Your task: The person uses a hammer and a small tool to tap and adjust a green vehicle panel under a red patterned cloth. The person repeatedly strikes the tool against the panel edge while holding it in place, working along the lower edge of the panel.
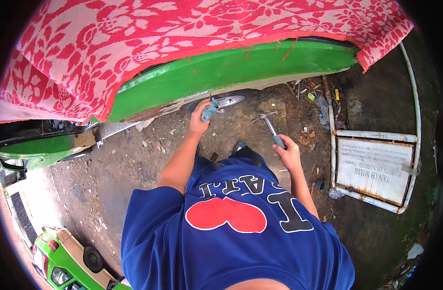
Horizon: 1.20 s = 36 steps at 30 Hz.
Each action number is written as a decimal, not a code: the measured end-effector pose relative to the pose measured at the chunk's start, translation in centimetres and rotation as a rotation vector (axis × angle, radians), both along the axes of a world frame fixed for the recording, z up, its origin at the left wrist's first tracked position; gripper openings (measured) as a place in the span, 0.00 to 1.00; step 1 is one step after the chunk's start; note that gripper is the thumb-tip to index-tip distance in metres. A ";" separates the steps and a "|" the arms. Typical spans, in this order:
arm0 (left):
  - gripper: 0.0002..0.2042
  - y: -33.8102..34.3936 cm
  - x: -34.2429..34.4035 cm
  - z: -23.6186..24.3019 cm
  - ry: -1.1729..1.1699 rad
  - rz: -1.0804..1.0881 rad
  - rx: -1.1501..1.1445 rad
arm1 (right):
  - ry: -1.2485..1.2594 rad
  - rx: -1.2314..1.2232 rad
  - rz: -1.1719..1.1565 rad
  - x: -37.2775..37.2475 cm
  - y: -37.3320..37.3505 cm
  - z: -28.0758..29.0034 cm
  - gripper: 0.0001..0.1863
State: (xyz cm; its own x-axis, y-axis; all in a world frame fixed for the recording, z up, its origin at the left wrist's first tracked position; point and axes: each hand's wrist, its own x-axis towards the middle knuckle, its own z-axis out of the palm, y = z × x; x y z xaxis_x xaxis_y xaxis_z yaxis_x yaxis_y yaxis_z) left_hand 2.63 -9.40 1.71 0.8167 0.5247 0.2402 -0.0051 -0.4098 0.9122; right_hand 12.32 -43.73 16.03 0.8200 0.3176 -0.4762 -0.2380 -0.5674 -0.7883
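Observation:
My left hand [199,117] grips a teal cloth [211,111], with something thin sticking up from it, too small to name, beside the lower edge of a green vehicle body [240,65] and near its wheel [234,101]. My right hand [288,153] is closed around the teal-wrapped handle of a hammer [271,126], whose metal head is raised toward the vehicle. A red and pink patterned cloth [197,24] drapes over the vehicle's upper part.
A rusty white metal sign frame [368,171] lies at the right, beside scattered litter [320,104]. Another green vehicle body [38,151] is at the left, and a green car [62,256] stands at the lower left. Stained ground [98,195] surrounds my feet.

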 end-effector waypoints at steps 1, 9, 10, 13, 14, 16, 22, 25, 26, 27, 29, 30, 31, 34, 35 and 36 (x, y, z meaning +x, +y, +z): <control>0.22 -0.1 0.4 -0.1 0.008 0.019 0.013 | 0.015 -0.010 0.016 0.6 -0.9 0.1 0.24; 0.21 -1.6 2.2 0.6 0.042 0.118 0.042 | 0.072 -0.042 0.068 4.8 -4.9 0.0 0.25; 0.22 -1.3 2.2 0.6 0.052 0.125 0.043 | 0.079 -0.037 0.070 4.9 -4.7 -0.1 0.25; 0.22 -0.5 2.7 0.4 0.054 0.112 0.028 | 0.086 -0.024 0.073 5.4 -3.4 0.5 0.25; 0.23 -0.3 2.7 0.1 0.048 0.099 0.030 | 0.086 -0.017 0.065 5.4 -2.9 0.7 0.25; 0.23 0.4 2.6 -0.4 0.036 0.072 0.035 | 0.093 -0.015 0.059 5.0 -1.6 0.7 0.25; 0.22 1.4 2.0 -0.9 0.031 0.002 0.007 | 0.108 -0.034 0.049 3.5 1.5 1.1 0.24; 0.21 2.0 1.8 -0.7 0.033 -0.016 -0.001 | 0.081 -0.040 0.026 2.1 2.8 1.4 0.23; 0.21 2.2 1.6 -0.7 0.028 -0.018 -0.001 | 0.076 -0.042 0.019 1.5 3.4 2.0 0.23; 0.21 2.5 1.6 -0.6 0.023 -0.020 -0.001 | 0.071 -0.044 0.011 1.0 3.8 2.2 0.23; 0.21 2.9 1.5 -0.6 0.020 -0.026 0.002 | 0.055 -0.040 -0.001 0.3 4.4 2.2 0.23; 0.21 3.2 1.3 -0.7 0.022 -0.031 0.006 | 0.046 -0.037 -0.008 -0.1 4.7 2.2 0.23; 0.21 3.5 1.2 -0.8 0.024 -0.035 0.009 | 0.050 -0.033 -0.016 -0.5 4.8 2.3 0.24; 0.20 4.2 0.9 -1.1 0.021 -0.066 0.012 | 0.054 -0.026 -0.036 -1.6 5.2 2.5 0.24; 0.20 4.4 1.0 -1.2 0.006 -0.075 -0.006 | 0.052 -0.025 -0.039 -1.8 5.3 2.4 0.24; 0.20 4.5 1.2 -1.3 -0.008 -0.083 -0.024 | 0.051 -0.025 -0.041 -2.0 5.4 2.3 0.24</control>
